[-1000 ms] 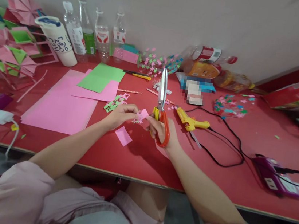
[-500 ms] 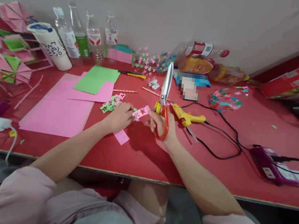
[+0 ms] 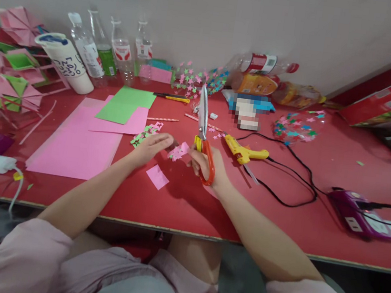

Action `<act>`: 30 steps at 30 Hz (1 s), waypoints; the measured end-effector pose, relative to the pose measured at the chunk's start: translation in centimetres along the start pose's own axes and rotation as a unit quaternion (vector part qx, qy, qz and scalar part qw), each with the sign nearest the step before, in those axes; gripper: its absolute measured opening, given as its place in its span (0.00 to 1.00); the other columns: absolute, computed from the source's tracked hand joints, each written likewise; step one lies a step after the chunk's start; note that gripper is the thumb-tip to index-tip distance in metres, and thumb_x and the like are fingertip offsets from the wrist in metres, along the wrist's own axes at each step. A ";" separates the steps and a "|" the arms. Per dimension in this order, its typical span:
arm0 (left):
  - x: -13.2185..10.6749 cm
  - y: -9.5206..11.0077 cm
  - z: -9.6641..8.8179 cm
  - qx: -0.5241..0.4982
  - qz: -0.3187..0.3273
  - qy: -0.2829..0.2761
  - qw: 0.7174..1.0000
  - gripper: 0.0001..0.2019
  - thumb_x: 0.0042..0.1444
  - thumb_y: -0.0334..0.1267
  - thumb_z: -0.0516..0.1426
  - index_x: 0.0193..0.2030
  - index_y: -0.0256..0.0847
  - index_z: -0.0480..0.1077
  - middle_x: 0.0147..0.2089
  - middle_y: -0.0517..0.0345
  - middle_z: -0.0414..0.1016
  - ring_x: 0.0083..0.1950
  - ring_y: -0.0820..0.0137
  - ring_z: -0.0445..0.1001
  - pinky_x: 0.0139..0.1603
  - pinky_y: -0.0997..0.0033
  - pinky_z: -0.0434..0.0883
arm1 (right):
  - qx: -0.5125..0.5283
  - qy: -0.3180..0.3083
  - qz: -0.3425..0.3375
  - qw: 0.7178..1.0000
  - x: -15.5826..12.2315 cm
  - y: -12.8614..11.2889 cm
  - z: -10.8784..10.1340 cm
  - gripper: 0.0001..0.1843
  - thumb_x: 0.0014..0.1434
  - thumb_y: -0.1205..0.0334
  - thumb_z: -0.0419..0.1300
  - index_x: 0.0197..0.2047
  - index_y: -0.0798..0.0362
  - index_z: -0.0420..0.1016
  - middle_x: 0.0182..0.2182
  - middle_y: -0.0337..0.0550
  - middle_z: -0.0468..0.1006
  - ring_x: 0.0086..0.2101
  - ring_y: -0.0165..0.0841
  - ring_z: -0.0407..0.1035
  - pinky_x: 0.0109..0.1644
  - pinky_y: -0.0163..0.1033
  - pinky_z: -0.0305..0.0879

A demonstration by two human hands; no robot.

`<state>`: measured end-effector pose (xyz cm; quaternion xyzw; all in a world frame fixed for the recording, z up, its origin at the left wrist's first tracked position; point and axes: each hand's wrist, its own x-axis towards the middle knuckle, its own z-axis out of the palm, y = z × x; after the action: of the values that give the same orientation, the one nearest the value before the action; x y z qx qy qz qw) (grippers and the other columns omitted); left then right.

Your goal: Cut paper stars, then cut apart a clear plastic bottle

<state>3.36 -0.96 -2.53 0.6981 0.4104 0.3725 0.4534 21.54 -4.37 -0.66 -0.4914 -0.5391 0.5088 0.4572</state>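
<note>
My right hand has its fingers through the orange handles of a pair of scissors, whose blades point up and away from me. The same hand pinches a small pink paper strip with cut-out shapes, next to the handles. My left hand is just left of that strip with its fingers stretched out; whether a fingertip touches the strip I cannot tell. Green and pink paper scraps lie behind the left hand. Below it, a small pink paper piece rests on the table.
Pink sheets and a green sheet lie at left. A yellow glue gun with a black cord lies right of my right hand. Behind are a craft knife, plastic bottles and star-covered bottles. A purple power strip sits at right.
The scissors and my right hand have shifted slightly left, the blades tilting left. My left hand's fingers have straightened and let go of the pink strip, which has moved slightly left.
</note>
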 end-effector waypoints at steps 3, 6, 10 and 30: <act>-0.2 0.2 0.5 -0.063 -0.020 -0.020 0.998 0.09 0.51 0.40 0.58 0.37 0.38 0.70 0.34 0.56 0.74 0.35 0.72 0.72 0.41 0.67 0.70 | -0.047 0.001 0.013 0.999 -0.2 0.1 0.3 0.13 0.51 0.56 0.61 0.23 0.50 0.63 0.09 0.26 0.58 0.11 0.23 0.54 0.23 0.34 0.63; -0.1 0.1 -0.2 0.001 -0.019 0.015 1.000 0.08 0.50 0.37 0.57 0.36 0.37 0.70 0.34 0.55 0.75 0.36 0.72 0.72 0.42 0.66 0.70 | -0.092 0.012 0.015 0.996 -0.2 0.1 0.4 0.13 0.52 0.54 0.61 0.23 0.51 0.64 0.10 0.28 0.60 0.12 0.23 0.54 0.19 0.33 0.55; 0.3 -0.6 -2.7 0.208 -0.007 0.094 0.974 0.07 0.53 0.33 0.54 0.36 0.39 0.72 0.40 0.53 0.76 0.43 0.68 0.73 0.48 0.63 0.69 | -0.106 0.022 0.025 0.994 0.0 0.0 0.2 0.13 0.52 0.53 0.60 0.24 0.51 0.65 0.11 0.29 0.61 0.13 0.25 0.58 0.18 0.33 0.54; -1.2 1.7 -3.3 0.311 -0.028 -0.333 0.890 0.13 0.45 0.35 0.56 0.41 0.40 0.66 0.42 0.54 0.68 0.42 0.67 0.67 0.42 0.68 0.64 | -0.067 0.021 0.006 0.998 0.2 0.7 0.2 0.14 0.53 0.53 0.61 0.23 0.51 0.64 0.10 0.26 0.59 0.12 0.23 0.54 0.25 0.35 0.66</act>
<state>0.39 -1.41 -0.09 0.8746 0.3499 -0.0414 0.3330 21.39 -4.16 -1.37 -0.5346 -0.5595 0.4640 0.4311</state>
